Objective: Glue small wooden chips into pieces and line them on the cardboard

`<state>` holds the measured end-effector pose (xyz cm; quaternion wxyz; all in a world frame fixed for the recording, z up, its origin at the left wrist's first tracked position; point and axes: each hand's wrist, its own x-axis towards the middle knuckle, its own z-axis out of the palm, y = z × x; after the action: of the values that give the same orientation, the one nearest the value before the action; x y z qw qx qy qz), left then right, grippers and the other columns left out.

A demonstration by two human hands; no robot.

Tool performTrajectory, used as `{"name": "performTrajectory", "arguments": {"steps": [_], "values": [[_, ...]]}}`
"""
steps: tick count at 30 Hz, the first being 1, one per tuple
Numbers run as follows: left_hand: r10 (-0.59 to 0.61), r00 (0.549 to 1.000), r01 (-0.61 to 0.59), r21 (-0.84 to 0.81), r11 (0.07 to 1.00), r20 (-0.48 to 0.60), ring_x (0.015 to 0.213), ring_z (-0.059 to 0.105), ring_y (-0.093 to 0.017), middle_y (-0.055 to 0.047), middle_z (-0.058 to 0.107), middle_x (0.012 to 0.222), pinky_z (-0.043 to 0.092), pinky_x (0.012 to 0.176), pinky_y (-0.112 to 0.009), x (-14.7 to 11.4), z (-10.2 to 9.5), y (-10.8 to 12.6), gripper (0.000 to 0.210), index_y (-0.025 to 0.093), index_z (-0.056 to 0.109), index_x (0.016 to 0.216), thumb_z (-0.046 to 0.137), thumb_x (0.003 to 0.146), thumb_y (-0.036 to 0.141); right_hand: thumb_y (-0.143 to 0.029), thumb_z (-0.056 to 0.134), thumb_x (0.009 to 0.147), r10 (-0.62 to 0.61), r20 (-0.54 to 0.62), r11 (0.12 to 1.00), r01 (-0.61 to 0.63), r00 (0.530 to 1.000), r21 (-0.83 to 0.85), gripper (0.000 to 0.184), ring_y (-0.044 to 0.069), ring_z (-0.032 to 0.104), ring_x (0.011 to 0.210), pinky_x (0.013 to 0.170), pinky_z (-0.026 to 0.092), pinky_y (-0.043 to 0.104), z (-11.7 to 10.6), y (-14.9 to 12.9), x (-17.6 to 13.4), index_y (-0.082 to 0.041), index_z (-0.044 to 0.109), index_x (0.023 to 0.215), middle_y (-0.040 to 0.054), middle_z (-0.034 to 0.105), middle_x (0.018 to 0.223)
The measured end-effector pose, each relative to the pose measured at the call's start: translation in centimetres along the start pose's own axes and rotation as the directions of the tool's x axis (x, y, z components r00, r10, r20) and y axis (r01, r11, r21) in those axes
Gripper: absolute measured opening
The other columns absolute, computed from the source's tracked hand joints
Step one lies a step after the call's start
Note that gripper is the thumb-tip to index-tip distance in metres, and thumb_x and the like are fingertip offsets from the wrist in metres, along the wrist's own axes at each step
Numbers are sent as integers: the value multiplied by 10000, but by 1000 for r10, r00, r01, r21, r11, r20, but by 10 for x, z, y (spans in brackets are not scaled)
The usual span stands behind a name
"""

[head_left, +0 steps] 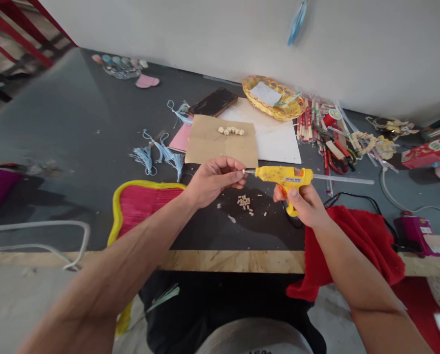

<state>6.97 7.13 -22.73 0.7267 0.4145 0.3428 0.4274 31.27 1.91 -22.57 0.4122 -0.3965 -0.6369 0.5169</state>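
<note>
My right hand (pixel 301 200) is wrapped round the handle of a yellow glue gun (pixel 284 175), and a clear glue stick (pixel 343 179) sticks out of its back end. The nozzle points left, right at the fingertips of my left hand (pixel 220 179). Those fingers are pinched on a small pale wooden piece (pixel 243 171) at the nozzle tip. Below lies a loose pile of short wooden pieces (pixel 244 202) on the dark tabletop. Beyond my hands, a curved row of joined pale pieces (pixel 231 131) rests on a brown paper sheet (pixel 220 147).
Light blue tassels (pixel 168 152) and a dark phone (pixel 213 102) lie near the paper. A wicker basket (pixel 275 98) stands at the back. Wrapped chopsticks (pixel 308 118) and red-handled scissors (pixel 334 162) are to the right, by a red cloth (pixel 353 236). Wooden trim (pixel 235 261) lines the front edge.
</note>
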Motion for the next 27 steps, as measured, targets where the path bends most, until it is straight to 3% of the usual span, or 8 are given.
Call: {"name": "performTrajectory", "arguments": {"steps": [10,27], "values": [[5,1000,-4,-40,999,25,630,671,-87,0,714,717,573,609,-177,1,-2,-1,252,140,694,826,864,669,240,-461,490,972,-27,24,996,25,999,82,270,147,485,711,656,392,324,0,1,1,-214,585,916,20,548,804],[6,1000,-5,-56,998,19,617,675,-87,0,714,703,580,600,-173,1,-1,-1,254,138,703,816,872,659,243,-503,491,958,-39,9,999,39,999,4,333,157,514,745,731,444,347,-2,2,1,-207,591,845,19,539,788]]}}
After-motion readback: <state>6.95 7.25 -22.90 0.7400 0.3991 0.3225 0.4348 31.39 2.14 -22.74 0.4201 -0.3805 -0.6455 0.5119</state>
